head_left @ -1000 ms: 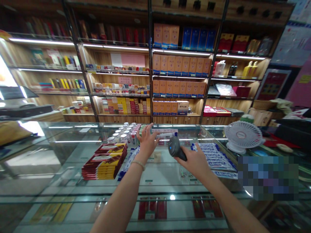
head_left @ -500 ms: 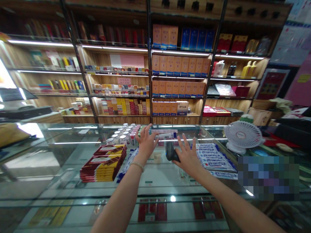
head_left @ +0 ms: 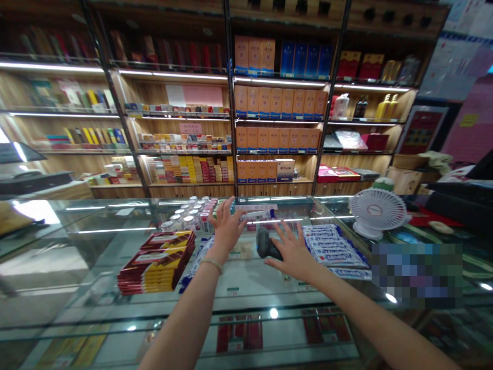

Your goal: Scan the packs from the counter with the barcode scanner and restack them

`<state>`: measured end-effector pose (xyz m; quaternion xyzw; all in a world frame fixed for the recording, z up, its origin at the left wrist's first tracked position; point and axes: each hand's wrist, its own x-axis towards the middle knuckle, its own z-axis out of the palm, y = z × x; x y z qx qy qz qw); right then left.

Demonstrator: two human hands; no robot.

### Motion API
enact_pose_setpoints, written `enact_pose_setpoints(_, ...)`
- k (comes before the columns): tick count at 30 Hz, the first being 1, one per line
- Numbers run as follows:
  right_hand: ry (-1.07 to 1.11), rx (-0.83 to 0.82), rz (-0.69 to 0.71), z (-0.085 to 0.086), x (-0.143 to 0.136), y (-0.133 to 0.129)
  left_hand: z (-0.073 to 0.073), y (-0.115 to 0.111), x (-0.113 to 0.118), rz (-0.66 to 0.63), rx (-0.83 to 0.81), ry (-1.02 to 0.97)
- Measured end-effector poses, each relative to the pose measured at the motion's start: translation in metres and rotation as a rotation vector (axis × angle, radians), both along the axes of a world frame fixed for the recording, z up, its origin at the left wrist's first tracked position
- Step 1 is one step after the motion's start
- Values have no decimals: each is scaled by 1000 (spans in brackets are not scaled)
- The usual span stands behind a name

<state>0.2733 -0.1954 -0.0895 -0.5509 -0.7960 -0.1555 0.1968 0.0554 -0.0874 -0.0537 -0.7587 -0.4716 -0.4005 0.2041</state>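
Observation:
My left hand [head_left: 227, 228] reaches out over the glass counter [head_left: 246, 280]. Its thumb and fingers are closed at the near end of a slim white-and-blue wrapped snack bar [head_left: 257, 215]; exactly how they grip it is partly hidden. Fingers spread, my right hand [head_left: 290, 252] is open around the handle end of a black handheld barcode scanner [head_left: 263, 243], the thumb held apart below it. Beside that hand lies a fanned row of white-and-blue wrapped bars [head_left: 333, 246]. Similar blue-edged packets [head_left: 198, 259] show partly behind my left forearm.
Stacked red-and-yellow chocolate packs [head_left: 156, 264] lie at left. Behind them stand several white-capped jars [head_left: 188, 218] and small boxes. A white fan [head_left: 377, 210] is at right, near a blurred-out patch [head_left: 418, 275]. Shelves of boxed goods [head_left: 281, 103] line the back wall.
My right thumb has moved away from the scanner's handle, widening the hand. My left hand keeps its place at the bar. The whole view has shifted slightly, moving things leftward.

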Motion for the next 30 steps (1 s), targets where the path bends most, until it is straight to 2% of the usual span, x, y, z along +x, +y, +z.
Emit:
enact_pose_setpoints(3, -16, -26, -22, 14, 3, 3, 0, -1, 0, 6, -7, 2)
enact_pose_setpoints(7, -21, 60, -85, 34, 12, 21, 0, 0, 1, 5, -13, -3)
enact_pose_setpoints(10, 7, 121, -129, 41, 19, 38, 0, 0, 0, 5, -12, -5)
enact_pose_setpoints(16, 43, 164, -115, 36, 27, 61, -2, -1, -1, 2, -1, -2)
enact_pose_setpoints(24, 21, 301, 2, 32, 36, 80, -4, 1, 1, -8, 11, -1)
enact_pose_setpoints(30, 192, 277, 34, 23, 37, 84, 0, -3, 3, -7, 2, 19)
